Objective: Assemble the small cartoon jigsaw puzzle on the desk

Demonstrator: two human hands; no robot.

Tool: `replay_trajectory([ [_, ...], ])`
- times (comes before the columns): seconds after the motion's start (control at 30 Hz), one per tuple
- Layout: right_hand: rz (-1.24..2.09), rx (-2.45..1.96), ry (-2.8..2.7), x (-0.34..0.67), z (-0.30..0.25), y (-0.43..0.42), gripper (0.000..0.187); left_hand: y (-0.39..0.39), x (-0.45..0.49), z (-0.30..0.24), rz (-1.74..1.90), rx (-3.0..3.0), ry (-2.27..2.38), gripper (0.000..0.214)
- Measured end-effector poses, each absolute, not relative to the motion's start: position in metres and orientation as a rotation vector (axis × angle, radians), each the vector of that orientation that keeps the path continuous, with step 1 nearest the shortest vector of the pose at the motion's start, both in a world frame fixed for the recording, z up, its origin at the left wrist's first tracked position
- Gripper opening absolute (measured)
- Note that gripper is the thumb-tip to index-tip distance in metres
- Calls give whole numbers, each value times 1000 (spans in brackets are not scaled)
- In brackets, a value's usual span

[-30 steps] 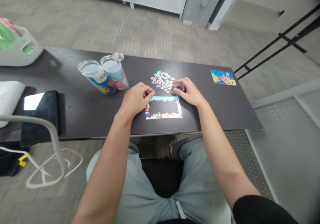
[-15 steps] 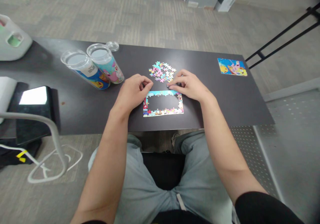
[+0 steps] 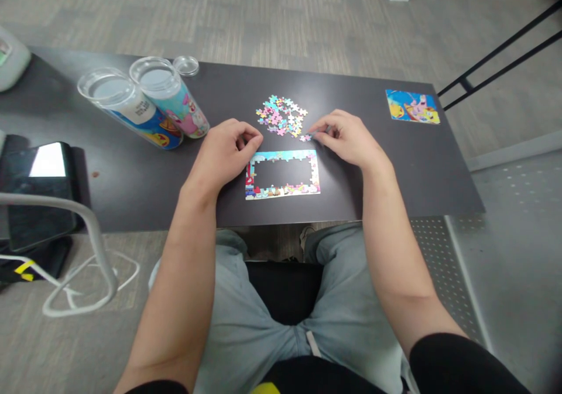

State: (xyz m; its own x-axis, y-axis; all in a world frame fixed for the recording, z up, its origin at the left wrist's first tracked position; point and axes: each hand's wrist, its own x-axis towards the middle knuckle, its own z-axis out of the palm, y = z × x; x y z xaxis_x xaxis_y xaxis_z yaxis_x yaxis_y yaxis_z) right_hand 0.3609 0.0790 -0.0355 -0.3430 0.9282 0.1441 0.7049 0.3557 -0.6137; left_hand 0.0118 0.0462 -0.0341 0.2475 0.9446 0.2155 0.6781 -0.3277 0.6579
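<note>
A rectangular jigsaw border [image 3: 283, 194] lies joined on the dark table, its middle showing bare tabletop. Beyond it spreads a loose pile of small jigsaw pieces [image 3: 281, 116] in pink, blue and yellow. My right hand [image 3: 345, 136] is right of the pile, thumb and forefinger closed at a pinkish puzzle piece [image 3: 305, 138] on the pile's near edge. By the border's upper left corner rests my left hand [image 3: 230, 148], fingers curled and thumb against the forefinger. Whether anything small is between those fingertips is hidden.
Two clear-topped printed canisters [image 3: 169, 98] stand left of the pile, with a round clear lid [image 3: 186, 65] behind. A cartoon picture card [image 3: 413, 106] lies at the far right. On the left are a black tablet-like device [image 3: 41, 201] and a bent grey tube [image 3: 94, 230].
My right hand has moved from the border's top edge, away and to the right, to a piece beside the pile. My left hand stays by the corner. The camera view has shifted slightly.
</note>
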Motion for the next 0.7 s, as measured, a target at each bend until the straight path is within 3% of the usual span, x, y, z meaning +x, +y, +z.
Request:
replay_trajectory([
  [0.2, 629, -1454, -2113, 354, -37, 79, 10, 46, 11, -36, 845, 2099, 1468, 11],
  [0.33, 578, -1474, -2113, 348, -34, 78, 23, 48, 10, -38, 848, 2115, 1452, 11],
  [0.7, 607, -1533, -2060, 346, -34, 78, 15, 49, 10, -40, 866, 2104, 1451, 10],
])
